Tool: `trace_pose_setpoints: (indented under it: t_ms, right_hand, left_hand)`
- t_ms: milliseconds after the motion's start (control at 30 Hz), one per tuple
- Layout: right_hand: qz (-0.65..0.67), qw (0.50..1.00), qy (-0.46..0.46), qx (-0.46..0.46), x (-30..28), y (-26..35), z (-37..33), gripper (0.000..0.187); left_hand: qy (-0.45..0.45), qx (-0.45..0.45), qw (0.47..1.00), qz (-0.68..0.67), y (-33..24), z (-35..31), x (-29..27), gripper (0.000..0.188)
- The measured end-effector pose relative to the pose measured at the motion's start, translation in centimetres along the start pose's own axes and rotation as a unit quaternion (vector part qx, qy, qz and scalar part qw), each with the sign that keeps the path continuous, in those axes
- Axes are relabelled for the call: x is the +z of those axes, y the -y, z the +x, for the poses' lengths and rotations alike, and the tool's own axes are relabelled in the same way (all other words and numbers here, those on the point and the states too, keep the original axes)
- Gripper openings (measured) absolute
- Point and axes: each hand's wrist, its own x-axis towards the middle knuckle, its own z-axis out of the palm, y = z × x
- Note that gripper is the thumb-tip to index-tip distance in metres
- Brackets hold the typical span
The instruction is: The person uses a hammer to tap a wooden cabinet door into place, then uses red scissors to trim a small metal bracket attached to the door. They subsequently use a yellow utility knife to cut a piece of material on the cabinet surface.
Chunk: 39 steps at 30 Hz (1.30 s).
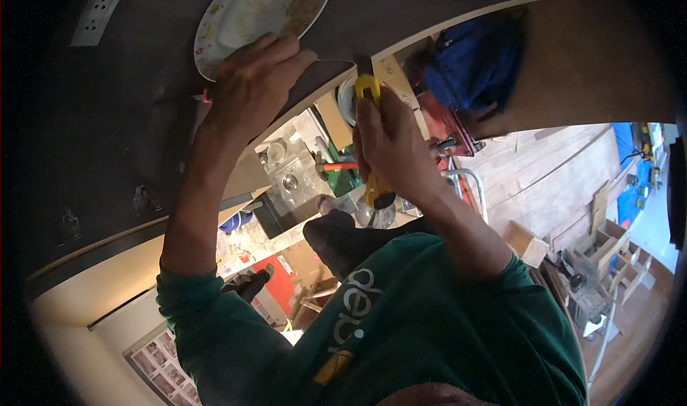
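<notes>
My right hand [397, 137] is wrapped round a yellow utility knife [368, 85]. The knife's tip end meets the pale front edge of a dark panel [143, 105]. My left hand [257, 84] is closed in a pinch over the panel, left of the knife. A thin pale strip [335, 61] runs from its fingertips towards the knife; its far end is hidden there. Just beyond my left hand lies an oval white plate [250, 12] with brown smears. A small red-ended tool [206, 97] is partly hidden beside my left wrist.
A wall socket [100, 13] is at the far left. To the right sits a blue bag [476, 62] in an open compartment. Far below are a sink [290, 180], a red-handled tool [336, 166], a metal rail [476, 184] and wooden boxes [608, 248] on the floor.
</notes>
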Motion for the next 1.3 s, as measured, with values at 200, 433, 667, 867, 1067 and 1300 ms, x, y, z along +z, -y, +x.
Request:
trace_pose_setpoints:
  t_ms: [200, 433, 667, 867, 1067, 1300]
  right_hand:
    - [0.007, 0.999, -0.032, 0.014, 0.8, 0.7, -0.2, 0.018]
    - [0.017, 0.999, -0.021, 0.025, 1.1, 0.3, 0.4, 0.018]
    - [-0.004, 0.999, -0.033, 0.011, 1.7, -0.1, -0.7, 0.017]
    - [-0.063, 0.995, -0.049, -0.055, 2.2, -2.4, 1.1, 0.02]
    - [-0.007, 1.0, -0.014, 0.026, 2.3, 0.3, -1.4, 0.025]
    - [-0.068, 0.994, -0.044, -0.078, 3.3, -2.3, 1.4, 0.02]
  left_hand:
    - [-0.004, 0.007, 1.0, 0.011, -0.2, -1.0, 0.2, 0.025]
    - [0.026, 0.004, 0.999, 0.045, 0.1, -2.5, -0.5, 0.021]
    - [-0.015, 0.001, 1.0, 0.012, -0.3, -3.2, -0.2, 0.023]
    - [0.03, -0.026, 0.997, 0.065, 0.6, -4.8, -0.4, 0.025]
    - [0.036, -0.048, 0.998, 0.029, 0.0, -5.0, -0.9, 0.027]
    - [0.051, -0.082, 0.993, 0.072, 0.6, -6.3, -1.3, 0.029]
